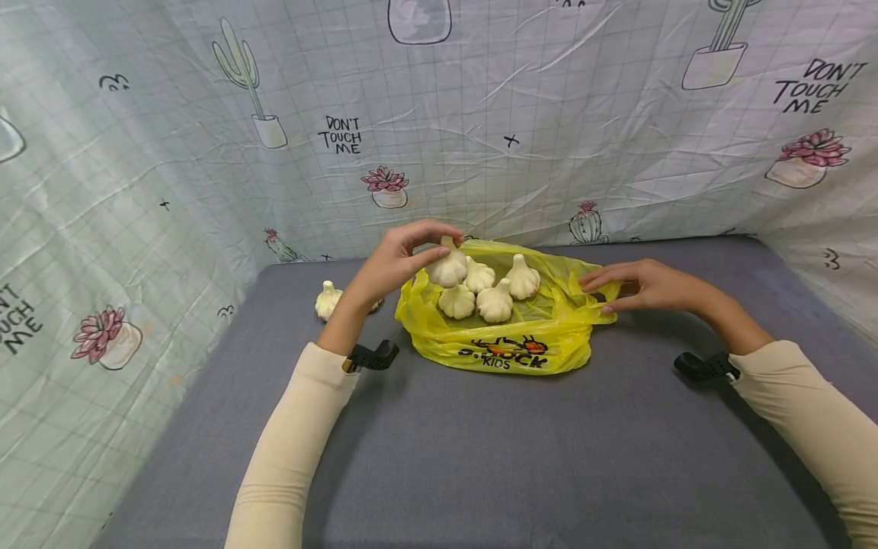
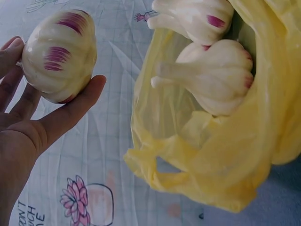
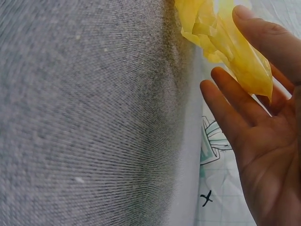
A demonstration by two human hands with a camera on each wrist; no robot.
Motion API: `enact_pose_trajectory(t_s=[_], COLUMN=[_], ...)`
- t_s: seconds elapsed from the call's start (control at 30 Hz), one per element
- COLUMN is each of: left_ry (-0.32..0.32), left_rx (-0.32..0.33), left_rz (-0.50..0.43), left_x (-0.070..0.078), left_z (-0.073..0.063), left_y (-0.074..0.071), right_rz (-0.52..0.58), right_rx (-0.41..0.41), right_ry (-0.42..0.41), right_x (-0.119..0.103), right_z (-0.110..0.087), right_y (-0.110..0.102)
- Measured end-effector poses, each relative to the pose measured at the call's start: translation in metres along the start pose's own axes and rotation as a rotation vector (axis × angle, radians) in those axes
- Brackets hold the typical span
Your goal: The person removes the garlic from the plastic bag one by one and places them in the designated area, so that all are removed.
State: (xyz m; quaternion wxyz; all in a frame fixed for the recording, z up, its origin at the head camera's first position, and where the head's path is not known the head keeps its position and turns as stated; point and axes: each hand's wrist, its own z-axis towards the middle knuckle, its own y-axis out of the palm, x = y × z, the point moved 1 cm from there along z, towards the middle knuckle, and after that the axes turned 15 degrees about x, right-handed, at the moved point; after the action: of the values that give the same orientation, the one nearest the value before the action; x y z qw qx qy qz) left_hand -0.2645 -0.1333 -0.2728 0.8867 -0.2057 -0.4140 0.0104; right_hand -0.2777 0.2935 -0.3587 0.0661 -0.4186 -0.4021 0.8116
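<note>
My left hand (image 1: 405, 255) holds a white garlic bulb (image 1: 447, 268) between thumb and fingers, over the left side of a yellow plastic bag (image 1: 507, 347). In the left wrist view, purple streaks mark this held bulb (image 2: 59, 59). Several other garlic bulbs (image 1: 495, 303) sit in the bag's wide mouth. At the bag's right end is my right hand (image 1: 652, 286), its fingers fairly straight and spread. The right wrist view has a loose end of the bag (image 3: 235, 52) lying between thumb and fingers, without a tight grip.
Left of the bag, a garlic bulb (image 1: 328, 300) rests on the grey cloth-covered table (image 1: 494, 457); another is mostly hidden behind the left wrist. A printed cactus curtain (image 1: 466, 91) stands close behind the bag and along the sides. Each wrist wears a black device (image 1: 373, 355).
</note>
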Motion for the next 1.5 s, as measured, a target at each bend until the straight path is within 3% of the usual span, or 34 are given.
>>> enact_pose_trajectory(t_s=[0.23, 0.5, 0.8, 0.9, 1.1, 1.27, 1.5], left_ry=[0.002, -0.007, 0.025, 0.037, 0.028, 0.034, 0.028], left_rx=[0.002, 0.01, -0.009, -0.009, -0.002, 0.004, 0.025], left_rz=[0.016, 0.044, 0.041, 0.043, 0.065, 0.063, 0.092], left_x=[0.0, 0.002, 0.015, 0.008, 0.01, 0.01, 0.008], left_z=[-0.006, -0.009, -0.018, -0.02, -0.024, -0.032, -0.048], left_y=[-0.008, -0.015, -0.021, -0.024, -0.029, -0.034, -0.042], right_rz=[0.026, 0.028, 0.023, 0.021, 0.032, 0.036, -0.039], right_rx=[0.004, 0.027, 0.081, 0.086, 0.088, 0.086, 0.073], right_ry=[0.0, -0.055, -0.019, -0.017, 0.0, -0.011, -0.083], right_x=[-0.002, -0.003, -0.004, -0.004, -0.003, -0.003, -0.002], right_z=[0.001, 0.003, 0.003, 0.003, 0.001, -0.001, 0.0], right_y=[0.0, -0.001, -0.002, -0.001, -0.002, -0.005, -0.005])
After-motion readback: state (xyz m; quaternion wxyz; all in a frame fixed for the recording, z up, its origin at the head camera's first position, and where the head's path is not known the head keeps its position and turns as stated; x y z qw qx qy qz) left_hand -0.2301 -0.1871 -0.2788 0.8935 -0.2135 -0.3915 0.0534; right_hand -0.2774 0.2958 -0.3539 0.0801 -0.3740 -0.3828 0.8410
